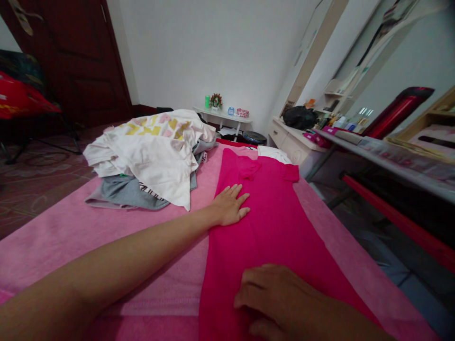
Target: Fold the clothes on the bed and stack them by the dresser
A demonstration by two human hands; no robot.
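A bright magenta shirt (270, 222) lies spread lengthwise on a pink blanket (71, 232) that covers the bed. My left hand (230, 206) rests flat on the shirt's left edge, fingers stretched out and together, arm reaching far forward. My right hand (280, 298) lies palm down on the near part of the shirt, fingers slightly curled against the cloth, nothing in it. The shirt's short sleeves point away from me at the far end.
A heap of white, yellow-patterned and grey clothes (149, 151) sits on the blanket at the far left. A white side table (222, 116) stands by the wall. A desk (391, 161) with clutter runs along the right. A dark door (78, 57) is at the back left.
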